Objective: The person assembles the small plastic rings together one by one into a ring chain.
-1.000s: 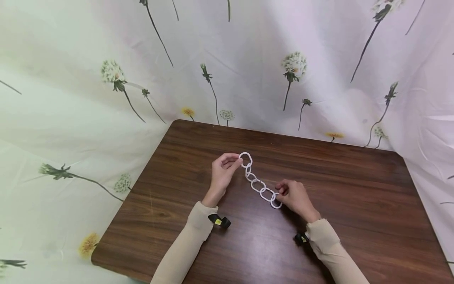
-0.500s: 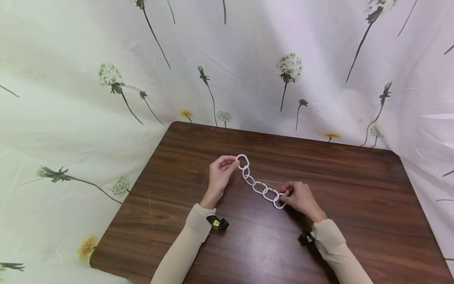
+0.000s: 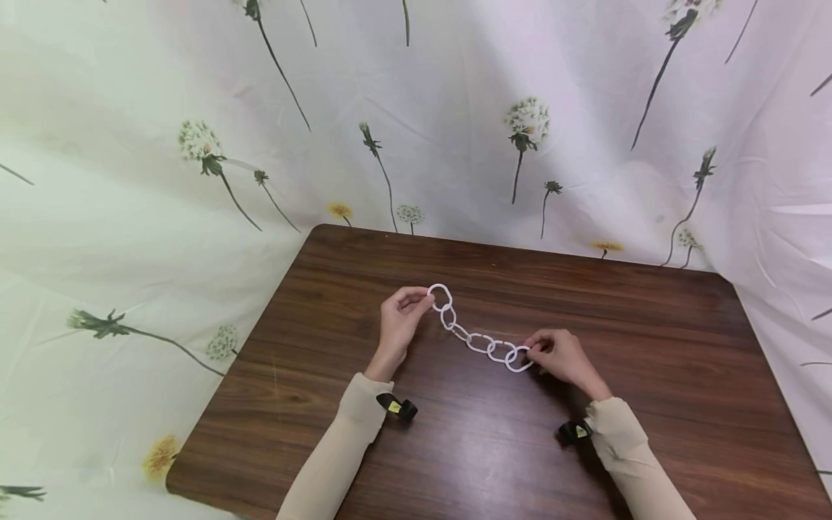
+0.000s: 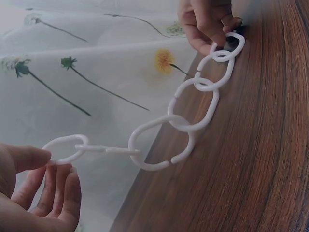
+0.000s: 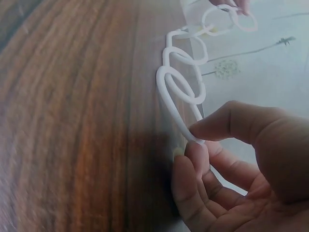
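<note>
A chain of several white plastic links (image 3: 479,343) stretches between both hands and sags a little in the middle. The left hand (image 3: 399,318) pinches the end link at the far left between thumb and fingers; the left wrist view shows this link (image 4: 65,138) at the fingertips. At the other end, the right hand (image 3: 564,355) pinches the last link between thumb and forefinger, and the right wrist view shows that link (image 5: 170,104) close up. Small gaps appear in some links. Whether the middle links touch the table cannot be told.
Both hands are over a dark brown wood-grain table (image 3: 364,260) with rounded corners. Behind and to the left hangs a white cloth (image 3: 455,108) printed with dandelions. Black cameras (image 3: 406,410) are strapped at both wrists.
The right hand has moved right and slightly up with its end link, so the chain is drawn out longer. The left hand keeps its pinch and shifts slightly left in view.
</note>
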Available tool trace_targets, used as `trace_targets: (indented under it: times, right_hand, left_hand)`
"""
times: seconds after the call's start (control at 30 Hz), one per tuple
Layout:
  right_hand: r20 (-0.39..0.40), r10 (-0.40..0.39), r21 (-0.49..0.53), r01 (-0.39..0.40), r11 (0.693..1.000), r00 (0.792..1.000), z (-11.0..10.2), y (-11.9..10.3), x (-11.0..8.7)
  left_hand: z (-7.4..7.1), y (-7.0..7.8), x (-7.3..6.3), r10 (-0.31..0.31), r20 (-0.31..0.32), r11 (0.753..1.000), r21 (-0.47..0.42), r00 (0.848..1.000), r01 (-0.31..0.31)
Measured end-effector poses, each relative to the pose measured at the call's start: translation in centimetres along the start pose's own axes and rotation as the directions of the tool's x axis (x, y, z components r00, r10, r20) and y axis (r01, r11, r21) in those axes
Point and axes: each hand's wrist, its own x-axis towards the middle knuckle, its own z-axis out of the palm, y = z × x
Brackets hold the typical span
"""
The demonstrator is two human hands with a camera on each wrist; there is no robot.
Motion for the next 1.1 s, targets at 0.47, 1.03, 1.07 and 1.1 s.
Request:
trace_targets:
  times: [0.47, 1.03, 1.07, 1.1]
  right_hand:
    - [0.027, -0.008, 0.257, 0.001, 0.966, 1.000, -2.1, 1.5, 0.6]
    - [-0.051, 0.034, 0.348, -0.014, 0.937, 0.998, -4.8, 3.7, 1.2]
    - [-0.053, 0.038, 0.348, -0.017, 0.937, 0.998, -4.9, 3.8, 1.1]
    - [-0.056, 0.043, 0.351, -0.021, 0.936, 0.997, -5.1, 3.9, 1.1]
  left_hand:
    - [-0.6, -0.8, 0.8, -0.064, -0.028, 0.998, 0.004, 0.998, 0.064]
    - [-0.6, -2.1, 2.4, -0.144, 0.060, 0.970, 0.204, 0.988, 0.130]
    - [-0.5, -2.1, 2.4, -0.146, 0.065, 0.963, 0.236, 0.987, 0.127]
    - [-0.5, -2.2, 2.4, -0.147, 0.071, 0.956, 0.267, 0.987, 0.123]
